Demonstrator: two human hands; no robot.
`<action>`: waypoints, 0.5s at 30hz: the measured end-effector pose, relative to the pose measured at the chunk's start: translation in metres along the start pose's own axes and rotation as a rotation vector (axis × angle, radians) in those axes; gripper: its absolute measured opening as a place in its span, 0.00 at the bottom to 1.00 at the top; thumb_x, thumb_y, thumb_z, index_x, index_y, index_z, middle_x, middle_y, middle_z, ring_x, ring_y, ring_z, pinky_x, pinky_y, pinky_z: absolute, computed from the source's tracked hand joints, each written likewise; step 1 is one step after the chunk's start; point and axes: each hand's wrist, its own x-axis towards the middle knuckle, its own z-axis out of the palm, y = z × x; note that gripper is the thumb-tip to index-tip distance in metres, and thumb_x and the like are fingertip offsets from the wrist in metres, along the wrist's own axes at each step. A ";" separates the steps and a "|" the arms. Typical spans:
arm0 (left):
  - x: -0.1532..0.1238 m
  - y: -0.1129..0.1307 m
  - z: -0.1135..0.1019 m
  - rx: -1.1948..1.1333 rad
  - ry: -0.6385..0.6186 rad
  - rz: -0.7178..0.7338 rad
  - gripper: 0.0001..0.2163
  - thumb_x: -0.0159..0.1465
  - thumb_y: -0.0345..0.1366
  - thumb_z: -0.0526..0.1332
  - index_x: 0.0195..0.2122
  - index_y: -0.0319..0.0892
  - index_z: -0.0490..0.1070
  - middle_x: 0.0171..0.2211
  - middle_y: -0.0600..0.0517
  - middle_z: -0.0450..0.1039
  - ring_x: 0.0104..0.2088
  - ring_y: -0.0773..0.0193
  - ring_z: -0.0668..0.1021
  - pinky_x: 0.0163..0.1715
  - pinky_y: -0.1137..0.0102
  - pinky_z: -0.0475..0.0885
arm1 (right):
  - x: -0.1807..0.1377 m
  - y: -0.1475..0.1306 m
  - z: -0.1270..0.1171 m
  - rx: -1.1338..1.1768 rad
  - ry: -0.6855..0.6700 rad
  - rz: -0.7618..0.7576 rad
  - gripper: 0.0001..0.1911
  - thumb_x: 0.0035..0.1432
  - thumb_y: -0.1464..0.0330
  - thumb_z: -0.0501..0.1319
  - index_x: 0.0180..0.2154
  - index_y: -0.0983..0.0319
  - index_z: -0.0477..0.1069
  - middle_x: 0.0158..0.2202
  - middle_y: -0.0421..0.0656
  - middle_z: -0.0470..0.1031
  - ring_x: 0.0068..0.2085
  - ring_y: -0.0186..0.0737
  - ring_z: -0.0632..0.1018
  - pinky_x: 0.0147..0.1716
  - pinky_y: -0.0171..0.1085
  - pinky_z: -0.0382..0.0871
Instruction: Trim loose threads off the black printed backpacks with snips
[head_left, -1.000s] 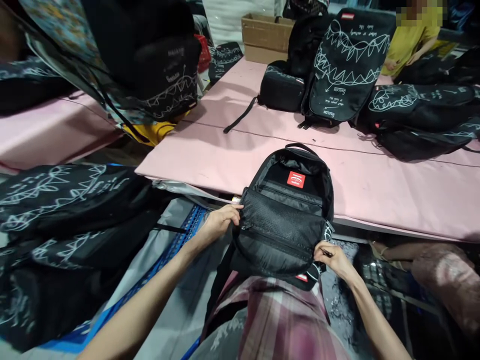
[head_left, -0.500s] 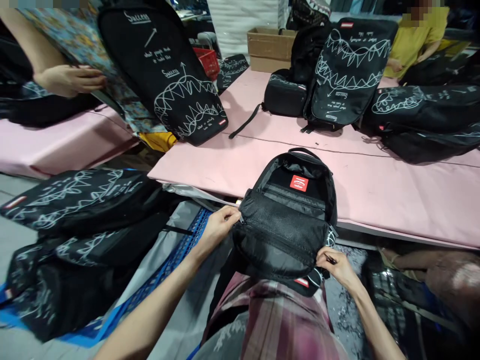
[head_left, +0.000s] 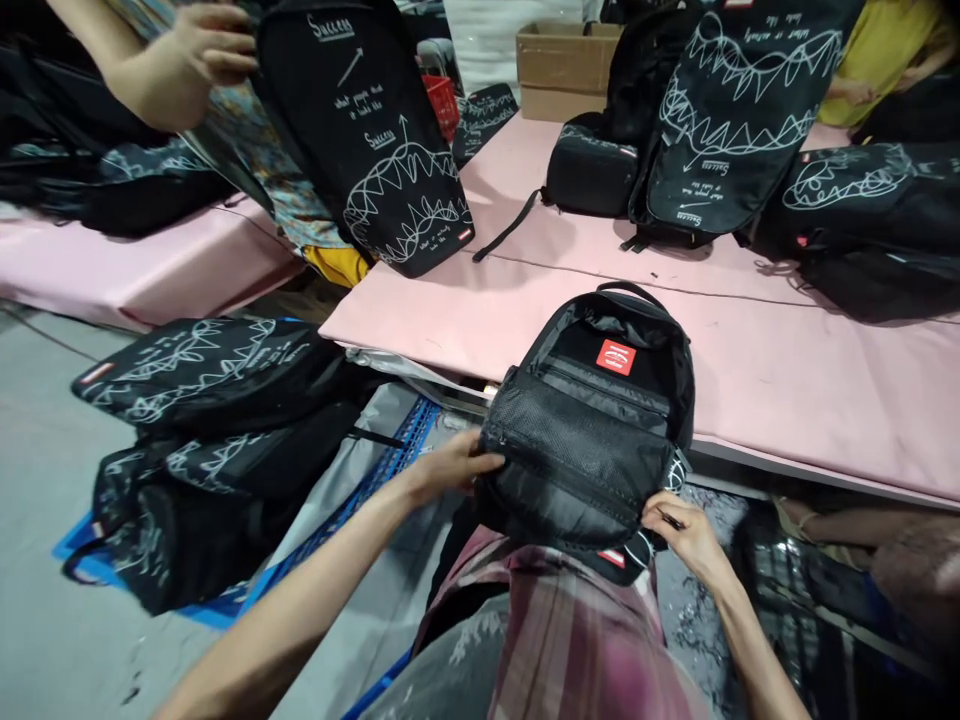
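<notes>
An open black backpack point(head_left: 585, 490) leans from the pink table edge onto my lap, its front panel folded down toward me. Inside show a red label point(head_left: 616, 357) and a mesh pocket point(head_left: 577, 410). My left hand point(head_left: 450, 465) grips the panel's left edge, thumb on top and fingers hidden behind. At the lower right edge, my right hand point(head_left: 686, 535) is closed in a pinch on the backpack. A small dark object also shows between its fingers, too small to name.
Several printed black backpacks point(head_left: 742, 120) stand on the pink table point(head_left: 810, 380). More lie in a pile point(head_left: 217, 450) at left on a blue crate. A co-worker's hand point(head_left: 214, 45) is beside an upright backpack point(head_left: 375, 150). A cardboard box point(head_left: 562, 75) sits behind.
My left hand has shifted from pinching the panel's upper left corner to gripping lower along its left edge. The co-worker's hand has risen. My right hand stays at the right edge.
</notes>
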 end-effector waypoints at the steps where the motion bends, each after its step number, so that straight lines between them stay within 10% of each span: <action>1: -0.008 -0.010 0.006 -0.085 -0.051 -0.032 0.17 0.49 0.45 0.65 0.34 0.39 0.67 0.26 0.54 0.70 0.23 0.67 0.72 0.17 0.76 0.67 | -0.003 -0.002 0.001 -0.015 0.012 -0.006 0.11 0.55 0.63 0.59 0.24 0.60 0.73 0.30 0.44 0.72 0.31 0.40 0.73 0.32 0.37 0.67; 6: -0.031 -0.038 0.029 -0.432 -0.148 -0.147 0.22 0.47 0.42 0.69 0.38 0.38 0.64 0.33 0.46 0.75 0.31 0.59 0.79 0.31 0.65 0.75 | -0.025 -0.028 0.012 -0.095 -0.016 -0.119 0.11 0.58 0.70 0.54 0.33 0.57 0.75 0.35 0.46 0.70 0.36 0.40 0.74 0.34 0.36 0.68; 15: -0.033 -0.061 0.070 -0.679 -0.077 -0.271 0.17 0.49 0.30 0.68 0.20 0.40 0.55 0.21 0.48 0.75 0.21 0.66 0.78 0.21 0.76 0.72 | -0.056 -0.046 0.076 -0.158 0.129 -0.213 0.17 0.56 0.78 0.52 0.41 0.57 0.74 0.37 0.45 0.70 0.36 0.36 0.74 0.32 0.33 0.68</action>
